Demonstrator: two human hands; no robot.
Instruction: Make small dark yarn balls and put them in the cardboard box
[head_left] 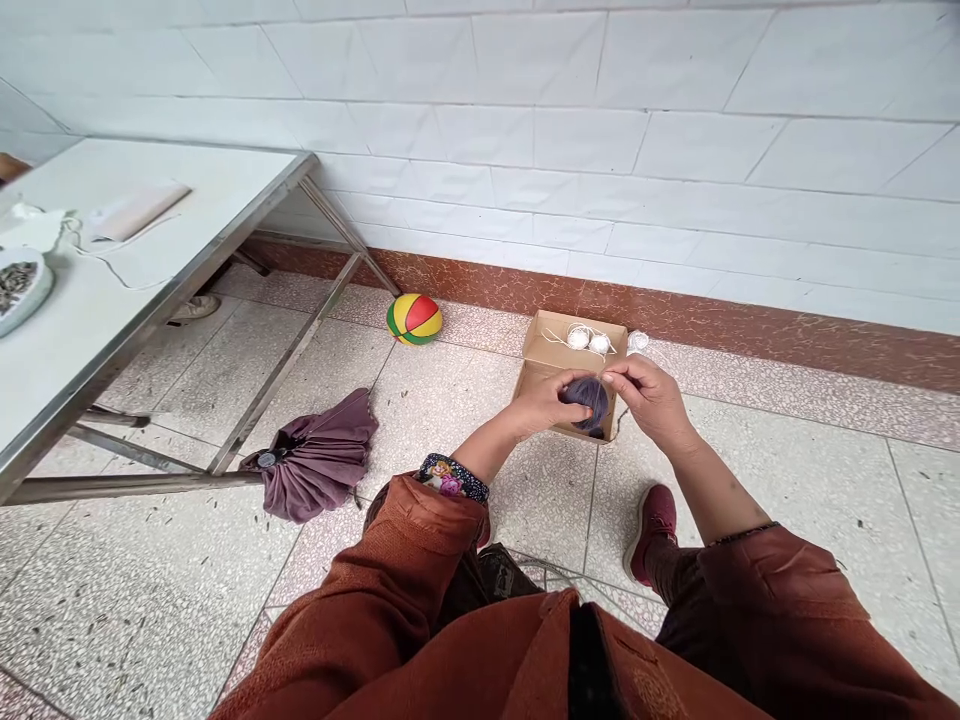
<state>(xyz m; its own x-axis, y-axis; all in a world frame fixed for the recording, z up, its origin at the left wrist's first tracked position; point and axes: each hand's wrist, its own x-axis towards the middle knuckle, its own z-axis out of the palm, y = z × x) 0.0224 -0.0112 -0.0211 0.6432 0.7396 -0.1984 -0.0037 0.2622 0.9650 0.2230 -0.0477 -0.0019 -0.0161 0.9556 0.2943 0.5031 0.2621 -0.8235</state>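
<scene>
Clasping the purple yarn ball (pixel 588 398), the left hand (pixel 543 405) likely steadies it. The right hand (pixel 654 402) pinches together, perhaps for control.

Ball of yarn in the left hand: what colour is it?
The ball of yarn is dark greyish purple, seen in the head view.

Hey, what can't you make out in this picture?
Head view: part of the dark yarn ball, covered by the left hand.
Head view: whether the right hand pinches a strand; too small to tell.
Head view: the rest of the dish, cut off by the left edge.
</scene>
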